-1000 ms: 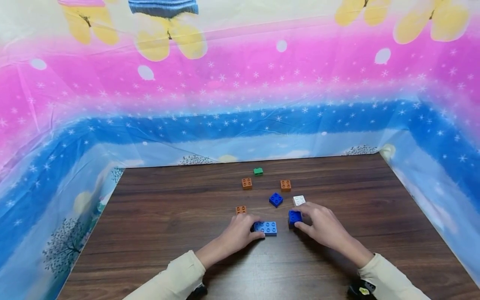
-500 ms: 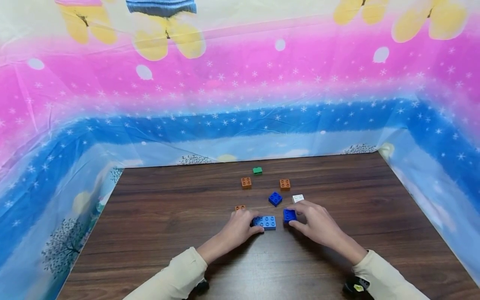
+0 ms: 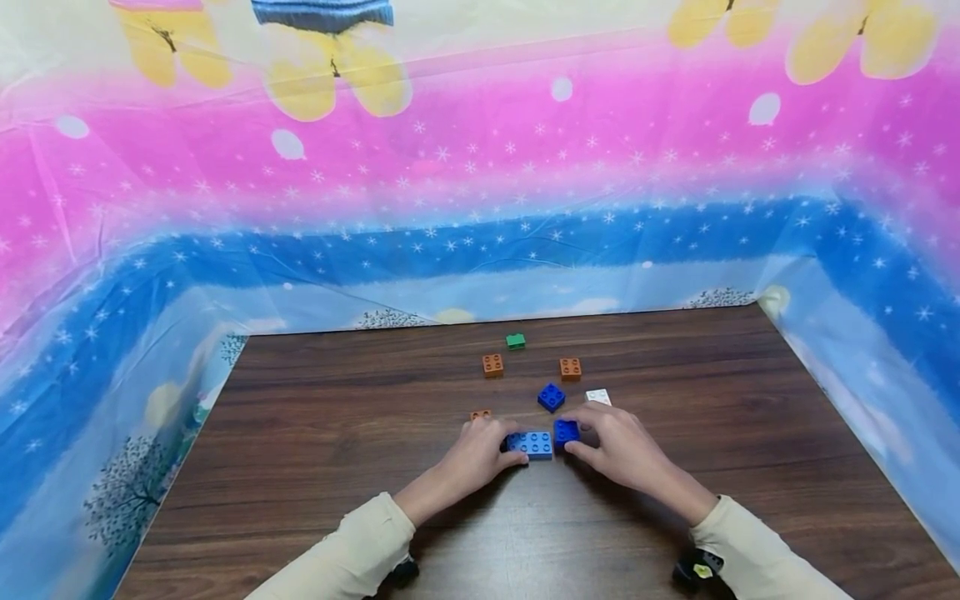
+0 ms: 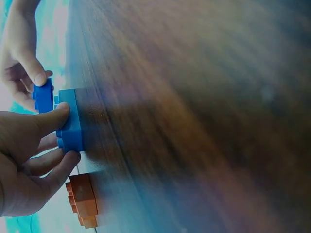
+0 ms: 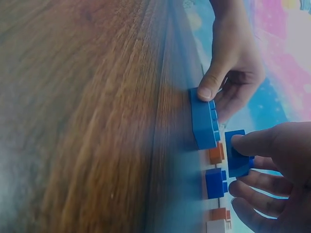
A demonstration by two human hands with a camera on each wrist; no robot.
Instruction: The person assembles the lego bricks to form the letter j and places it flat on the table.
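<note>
And here we are, both hands busy: the left hand (image 3: 476,457) grips the left end of the light blue brick (image 3: 536,445), thumb on the near side, fingers on the far side, while the right hand (image 3: 618,437) pinches a dark blue brick (image 3: 566,432) between thumb and fingers. Both bricks sit between the hands, the dark blue one held up off the tabletop (image 3: 337,400), just beside the free end of the light blue one, a narrow gap between them! Half a second ago that gap was wider; the right hand has slid its brick leftward since, while the left hand and its brick stay put. The loose bricks haven't budged either. Just past the left hand's fingers an orange brick (image 3: 481,414) peeks out, partly hidden; past the right hand, a white brick (image 3: 597,397); beyond the gap between the hands, a second blue one (image 3: 551,397), turned at an angle. Farther out from the hands come two more orange ones, left (image 3: 492,365) and right (image 3: 570,369), and farthest of all, a green brick (image 3: 515,341).
</note>
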